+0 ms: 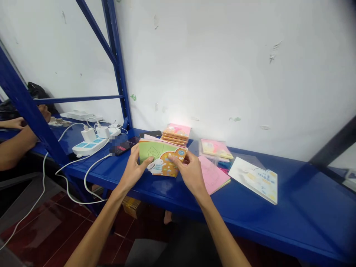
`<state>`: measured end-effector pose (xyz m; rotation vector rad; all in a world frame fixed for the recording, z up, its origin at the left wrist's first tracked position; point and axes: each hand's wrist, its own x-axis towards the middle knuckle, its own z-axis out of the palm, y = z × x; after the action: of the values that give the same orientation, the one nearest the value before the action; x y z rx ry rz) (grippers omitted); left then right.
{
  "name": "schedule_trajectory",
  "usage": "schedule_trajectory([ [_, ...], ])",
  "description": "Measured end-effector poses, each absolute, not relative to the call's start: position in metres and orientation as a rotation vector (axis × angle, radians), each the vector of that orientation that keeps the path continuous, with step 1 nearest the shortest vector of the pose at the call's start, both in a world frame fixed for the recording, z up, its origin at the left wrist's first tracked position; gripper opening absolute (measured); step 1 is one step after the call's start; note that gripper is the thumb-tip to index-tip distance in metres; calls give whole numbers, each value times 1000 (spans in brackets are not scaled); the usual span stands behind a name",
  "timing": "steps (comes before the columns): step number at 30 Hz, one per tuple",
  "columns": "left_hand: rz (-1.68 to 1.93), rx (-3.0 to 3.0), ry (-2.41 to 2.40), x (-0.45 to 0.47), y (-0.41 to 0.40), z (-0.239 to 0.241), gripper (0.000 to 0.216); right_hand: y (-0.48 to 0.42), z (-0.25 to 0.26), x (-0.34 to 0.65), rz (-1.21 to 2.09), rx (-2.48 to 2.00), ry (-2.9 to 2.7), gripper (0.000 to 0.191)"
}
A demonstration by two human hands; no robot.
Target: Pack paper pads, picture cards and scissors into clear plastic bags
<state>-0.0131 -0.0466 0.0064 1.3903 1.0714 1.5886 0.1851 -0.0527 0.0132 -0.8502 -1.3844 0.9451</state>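
Note:
Between both hands, above the front of the blue table, is a small stack of paper sheets (150,148), green in front with an outline drawing and an orange card with a white rabbit. My left hand (137,163) pinches its left edge, thumb on the front. My right hand (189,167) grips the right side, thumb over the orange card. Right of my right hand lie pink sheets (213,174) with yellowish ones under them. A white booklet (256,180) with a pale printed cover rests farther right. Behind the held stack is a pile of orange-edged packs (176,132).
More pastel packs in clear wrap (215,148) lie near the wall. To the left are a phone (126,145), a power strip (91,145) with chargers and trailing white cables, and a blue metal post (115,63). A co-worker's arms (19,144) show at far left.

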Motion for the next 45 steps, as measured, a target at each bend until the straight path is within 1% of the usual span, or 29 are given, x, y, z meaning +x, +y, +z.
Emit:
schedule_trajectory([
  [3, 1565, 1366, 974, -10, -47, 2, 55, -52, 10, 184, 967, -850, -1376, 37],
  [6, 1607, 1315, 926, -8, -47, -1, 64, -52, 1, 183, 995, -884, -1401, 36],
  [8, 1585, 1312, 945, -8, -47, -3, 67, -52, -6, 180, 983, -922, -1430, 35],
  [12, 1438, 1355, 1023, -12, -46, -2, 62, -54, -14, 174, 894, -1007, -1483, 34],
  [15, 1372, 1368, 1066, -15, -45, -1, 61, -57, -10, 175, 809, -1058, -1560, 35],
  [17, 1345, 1369, 1092, -16, -45, 0, 59, -58, -1, 183, 723, -1099, -1633, 35],
  [19, 1317, 1355, 1108, -16, -44, 1, 60, -58, 11, 202, 592, -1190, -1673, 39],
  [22, 1272, 1321, 1099, -15, -45, 1, 62, -53, 30, 244, 325, -1489, -1601, 52],
  [25, 1251, 1316, 1082, -15, -46, 2, 60, -44, 37, 282, 88, -1841, -1490, 60],
  [27, 1265, 1314, 1083, -14, -46, 2, 56, -36, 32, 296, 24, -1996, -1490, 57],
  [30, 1324, 1263, 1081, -14, -46, 4, 57, -25, 18, 302, 4, -2101, -1539, 35],
  [31, 1359, 1224, 1074, -13, -46, 4, 59, -23, 15, 302, -2, -2108, -1548, 29],
  [32, 1396, 1176, 1063, -13, -47, 6, 62, -21, 14, 303, -8, -2103, -1551, 28],
  [37, 1510, 998, 963, -13, -53, 22, 70, -32, 33, 314, -11, -1928, -1504, 43],
  [41, 1503, 949, 954, -9, -77, 45, 75, -71, 54, 322, 30, -1728, -1453, 36],
  [45, 1457, 977, 926, 5, -112, 66, 78, -103, 68, 330, 219, -1427, -1424, 32],
])
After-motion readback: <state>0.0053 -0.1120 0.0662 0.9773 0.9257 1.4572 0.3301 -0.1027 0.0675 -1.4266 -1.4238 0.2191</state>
